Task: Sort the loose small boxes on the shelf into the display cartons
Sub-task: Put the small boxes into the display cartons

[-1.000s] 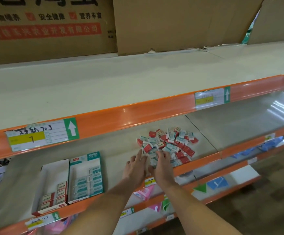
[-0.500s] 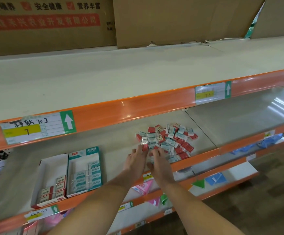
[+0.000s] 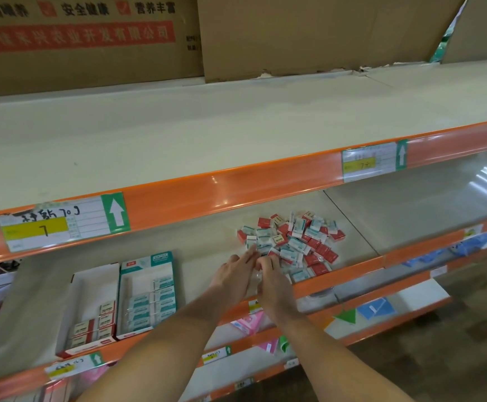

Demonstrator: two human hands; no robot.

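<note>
- Cardboard sheets (image 3: 309,33) stood along the back of the bare top shelf (image 3: 178,134), the left one w/ red print.
- Middle shelf (image 3: 213,242), orange front rail, carried all the task items.
- Teal display carton (image 3: 148,291) sat on the shelf's left part, partly filled w/ teal boxes in rows; just left of it, touching or nearly so, red-and-white display carton (image 3: 88,311) w/ a few red boxes at its near end only.
- Pile of loose small boxes (image 3: 297,242), red and teal mixed, lay right of the cartons, well apart from them, near the front rail.
- Left hand (image 3: 235,274) reached to the pile's near-left edge, fingers straight, tips touching the boxes, gripping nothing.
- Right hand (image 3: 274,282) just beside it, fingers curled at the pile's near edge; prob. pinching a box, but blur hid it, so can't tell.
- Handwritten price tag (image 3: 53,224) w/ green arrow sat on the top rail's left.
</note>
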